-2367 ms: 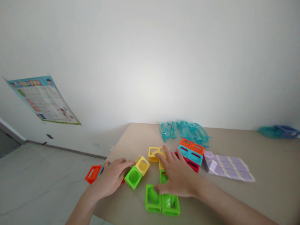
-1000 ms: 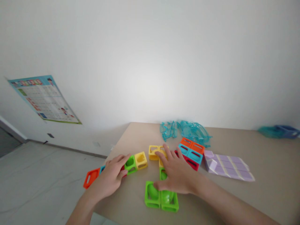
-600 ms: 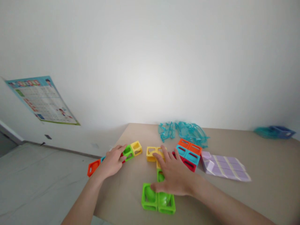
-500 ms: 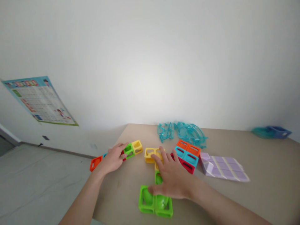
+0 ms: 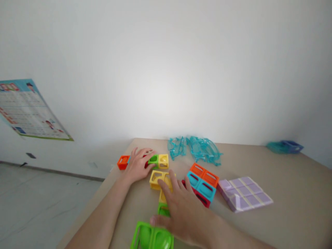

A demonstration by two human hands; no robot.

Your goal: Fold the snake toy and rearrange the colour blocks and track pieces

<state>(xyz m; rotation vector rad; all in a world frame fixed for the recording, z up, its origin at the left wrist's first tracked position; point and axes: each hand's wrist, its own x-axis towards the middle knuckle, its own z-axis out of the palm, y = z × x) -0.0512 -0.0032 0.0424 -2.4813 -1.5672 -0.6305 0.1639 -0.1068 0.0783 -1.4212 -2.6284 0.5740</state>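
Note:
My left hand (image 5: 140, 164) is closed over a straight row of cube-shaped frame blocks, its fingers on the far side and thumb on the near side. An orange block (image 5: 123, 162) pokes out at the row's left end; green and a yellow block (image 5: 163, 161) show at the right, and the hand partly hides the blue and red. Fingers spread, my right hand (image 5: 185, 214) lies over a joined shape of yellow blocks (image 5: 156, 180) and green blocks (image 5: 153, 238), thumb touching the green. A block of orange, blue and red frames (image 5: 202, 183) lies just beyond this hand.
Clear teal plastic glasses (image 5: 204, 149) lie near the wall. A purple gridded slab (image 5: 245, 193) rests to the right. Farther right is a dark blue and teal object (image 5: 285, 147). A poster (image 5: 33, 110) hangs on the left wall; the table's left edge runs beside my left arm.
The row under my left hand has shifted right and turned to lie level, closer to the yellow blocks. The view has tilted slightly; my right hand stays over the yellow and green shape.

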